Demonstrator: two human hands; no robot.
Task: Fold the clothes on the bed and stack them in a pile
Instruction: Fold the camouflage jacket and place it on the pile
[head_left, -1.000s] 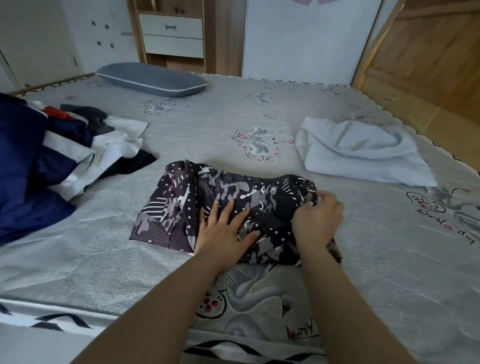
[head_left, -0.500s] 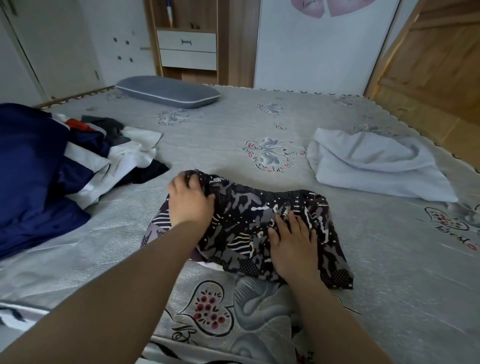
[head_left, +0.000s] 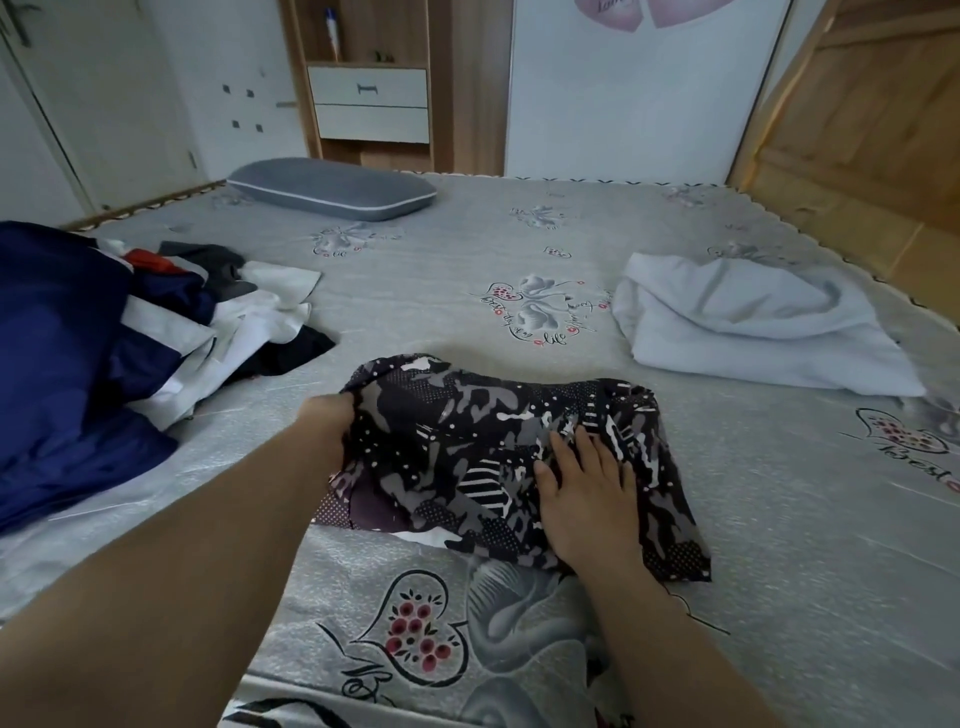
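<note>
Soft, limp cloth, the shirt (head_left: 483, 452) likely slides and sags, so the left hand (head_left: 332, 421) grips its left edge while right fingers (head_left: 582, 457) press spread flat.

Dim, even, cool daylight across the room; we see no lamp and cannot place the source. No glare anywhere. Shadows soft: a faint one under the white bundle (head_left: 753, 332) at far right, a darker one beneath the patterned garment (head_left: 498, 457) at its near edge. The navy heap (head_left: 62, 364) on the left reads almost black, folds barely separable. Wide-angle bending is strong: we note the wooden door frame (head_left: 769, 98) at right leaning inward and the bed (head_left: 779, 519) edges curving. Near forearms look stretched and soft. Far wall and drawers (head_left: 368, 104) slightly smeared, fine detail lost.
</note>
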